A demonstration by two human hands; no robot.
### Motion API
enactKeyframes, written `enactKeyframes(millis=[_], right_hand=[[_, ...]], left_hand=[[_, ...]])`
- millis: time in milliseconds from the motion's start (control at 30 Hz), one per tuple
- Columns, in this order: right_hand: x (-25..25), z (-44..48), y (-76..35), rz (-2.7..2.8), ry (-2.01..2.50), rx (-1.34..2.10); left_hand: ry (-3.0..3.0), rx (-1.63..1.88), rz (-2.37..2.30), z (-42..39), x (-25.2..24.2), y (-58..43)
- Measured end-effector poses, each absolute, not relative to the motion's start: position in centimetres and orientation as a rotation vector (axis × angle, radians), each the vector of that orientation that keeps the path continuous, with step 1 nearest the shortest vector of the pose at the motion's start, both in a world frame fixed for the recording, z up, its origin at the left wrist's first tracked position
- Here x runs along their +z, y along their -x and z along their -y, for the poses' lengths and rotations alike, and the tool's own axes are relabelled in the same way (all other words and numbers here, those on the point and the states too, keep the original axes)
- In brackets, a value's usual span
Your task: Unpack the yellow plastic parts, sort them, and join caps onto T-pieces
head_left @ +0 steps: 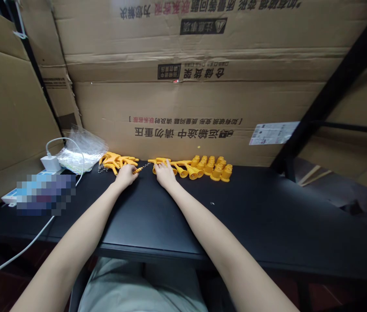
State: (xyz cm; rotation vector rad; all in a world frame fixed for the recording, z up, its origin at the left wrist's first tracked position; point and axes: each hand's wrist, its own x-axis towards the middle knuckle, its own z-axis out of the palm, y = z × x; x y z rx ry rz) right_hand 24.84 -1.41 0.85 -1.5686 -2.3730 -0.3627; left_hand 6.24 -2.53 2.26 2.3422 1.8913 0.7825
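My left hand (126, 177) is closed around a yellow piece (137, 170) with a thin, dark, twisted metal tip that points right. Just behind that hand lies a pile of yellow branched pieces (112, 159), some with similar twisted metal ends. My right hand (166, 175) rests over the left end of a row of yellow funnel-ended pieces (192, 173), its fingers stretched out and slightly apart. It touches the pieces there, and the hand hides part of them. To the right of the row stand several yellow stepped caps (216, 171) in a cluster.
A cardboard sheet (186, 104) stands behind the black table (157, 225). At the left are a clear plastic bag (81, 151), a white charger (50, 164) with its cable, a power strip (10, 198) and a blurred-out object (45, 195). A black metal post (326, 91) rises at right.
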Motion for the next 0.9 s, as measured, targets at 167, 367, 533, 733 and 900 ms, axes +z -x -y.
enactKeyframes(millis=[167, 367, 533, 733, 900], right_hand=[[1.6, 1.6, -26.3, 2.207, 1.45, -0.366], [3.7, 0.8, -32.2, 1.713, 1.655, -0.381], [2.5, 1.2, -37.3, 1.639, 1.908, -0.404], [0.9, 1.2, -38.6, 1.786, 2.071, -0.228], [1.3, 1.3, -38.2, 1.785, 2.139, -0.209]], left_hand=[[-2.323, 0.847, -1.943, 2.2, 2.0, -6.1], [-2.262, 0.837, -2.017, 2.1, 1.9, -5.9], [-2.226, 0.83, -2.034, 2.2, 1.7, -6.0], [-2.275, 0.687, -2.057, 2.9, 1.8, -6.2], [-2.294, 0.813, -2.014, 3.2, 2.0, -6.4]])
